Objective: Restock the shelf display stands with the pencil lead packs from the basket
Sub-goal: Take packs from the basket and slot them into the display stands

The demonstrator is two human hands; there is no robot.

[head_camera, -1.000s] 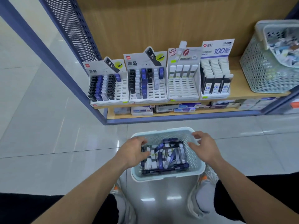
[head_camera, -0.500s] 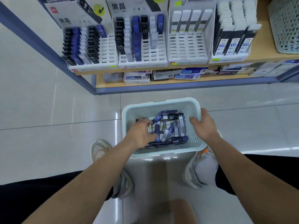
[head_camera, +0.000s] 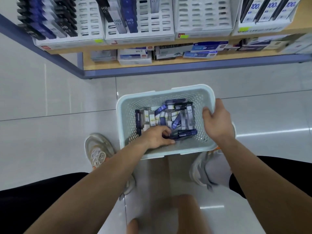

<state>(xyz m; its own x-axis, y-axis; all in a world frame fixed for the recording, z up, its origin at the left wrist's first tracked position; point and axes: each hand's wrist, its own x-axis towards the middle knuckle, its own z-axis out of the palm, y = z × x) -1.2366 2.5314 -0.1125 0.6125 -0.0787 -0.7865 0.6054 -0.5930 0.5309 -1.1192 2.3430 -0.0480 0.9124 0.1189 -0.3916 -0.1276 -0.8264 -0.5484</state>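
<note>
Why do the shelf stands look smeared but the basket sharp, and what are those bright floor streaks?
Head view: display stands are motion-blurred and bowed by the wide lens; basket and pencil lead packs are sharper; the streaks are glare on glossy floor tiles.

Bright light, glare streaks on floor, display stands blurred, probably motion

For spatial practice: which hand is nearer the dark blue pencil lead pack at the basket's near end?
Left. The left hand holds the dark blue pack inside the basket; the right hand grips its right rim.
</note>
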